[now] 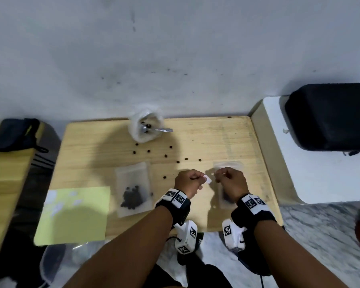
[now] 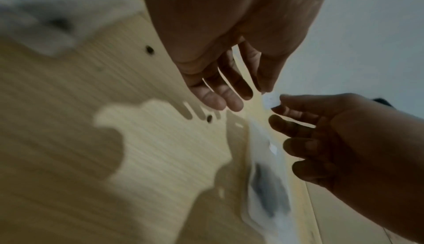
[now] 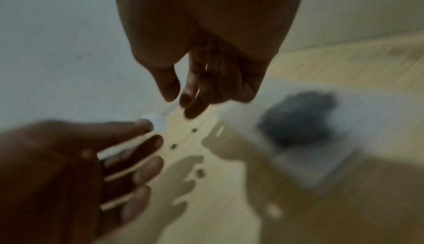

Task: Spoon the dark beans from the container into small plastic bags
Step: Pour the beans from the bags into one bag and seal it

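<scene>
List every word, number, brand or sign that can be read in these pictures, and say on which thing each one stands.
No words, numbers or brands can be read.
Wrist bands: black-and-white square code patterns, no letters.
White sticker at the left hand: looks blank.
Yellow sheet with white stickers: too blurred to show any print.
Plastic bags: no print visible.

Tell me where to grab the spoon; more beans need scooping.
Take the spoon by its handle end, which juts over the right rim of the container. Come from the right with the right hand; the bowl end lies inside among beans.
</scene>
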Tool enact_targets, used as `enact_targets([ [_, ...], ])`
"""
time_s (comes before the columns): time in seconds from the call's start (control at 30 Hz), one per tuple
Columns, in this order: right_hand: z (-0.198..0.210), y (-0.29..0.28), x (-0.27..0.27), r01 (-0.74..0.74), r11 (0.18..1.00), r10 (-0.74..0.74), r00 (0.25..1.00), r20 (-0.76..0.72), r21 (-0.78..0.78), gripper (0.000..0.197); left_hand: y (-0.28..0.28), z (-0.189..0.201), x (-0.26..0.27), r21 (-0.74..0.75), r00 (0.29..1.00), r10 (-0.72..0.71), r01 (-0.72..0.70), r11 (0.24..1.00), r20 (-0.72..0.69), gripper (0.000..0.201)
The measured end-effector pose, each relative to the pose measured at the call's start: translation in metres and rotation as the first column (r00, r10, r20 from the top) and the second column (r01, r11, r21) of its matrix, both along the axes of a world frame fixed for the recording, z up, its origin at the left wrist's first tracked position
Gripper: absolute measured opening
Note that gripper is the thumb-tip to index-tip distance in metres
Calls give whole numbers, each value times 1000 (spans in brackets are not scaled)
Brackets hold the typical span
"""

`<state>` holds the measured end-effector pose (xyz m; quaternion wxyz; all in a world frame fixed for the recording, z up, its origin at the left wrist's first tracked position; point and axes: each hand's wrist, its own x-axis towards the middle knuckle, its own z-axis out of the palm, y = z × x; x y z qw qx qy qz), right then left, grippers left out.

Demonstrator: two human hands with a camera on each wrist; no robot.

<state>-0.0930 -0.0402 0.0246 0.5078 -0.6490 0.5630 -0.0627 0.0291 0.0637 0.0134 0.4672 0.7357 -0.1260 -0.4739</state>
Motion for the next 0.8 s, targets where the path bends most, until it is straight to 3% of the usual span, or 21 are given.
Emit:
enact_targets([
  [0.1, 16, 27, 46, -61, 953, 42, 997, 69, 296, 16, 35, 7, 33, -70, 992, 96, -90, 993, 87, 12],
  [0.17, 20, 47, 77, -100, 910, 73, 994, 83, 402, 16, 64, 11, 57, -98, 977, 156, -143, 985, 142, 7],
  [0.3, 23, 84, 130, -146, 863, 108, 988, 106, 483, 13, 120, 13, 98, -116, 960, 209, -190, 975, 187, 2],
  [0.43, 30, 123, 173, -192, 822, 151, 981, 120, 536, 13, 168, 14, 130, -137, 938, 283, -259, 956, 200, 10],
  [0.53, 27, 149, 199, -229, 819, 214, 973, 91, 525, 21, 199, 11, 146, -152, 929, 302, -274, 950, 214, 7],
  [0.67, 19, 180, 224, -211, 886, 182, 977, 109, 413, 30, 242, 0, 166, -117, 923, 341, -324, 939, 180, 27],
  [0.8, 16, 199, 234, -223, 929, 180, 970, 164, 296, 21, 280, -13, 182, -37, 897, 425, -424, 905, 122, 14],
])
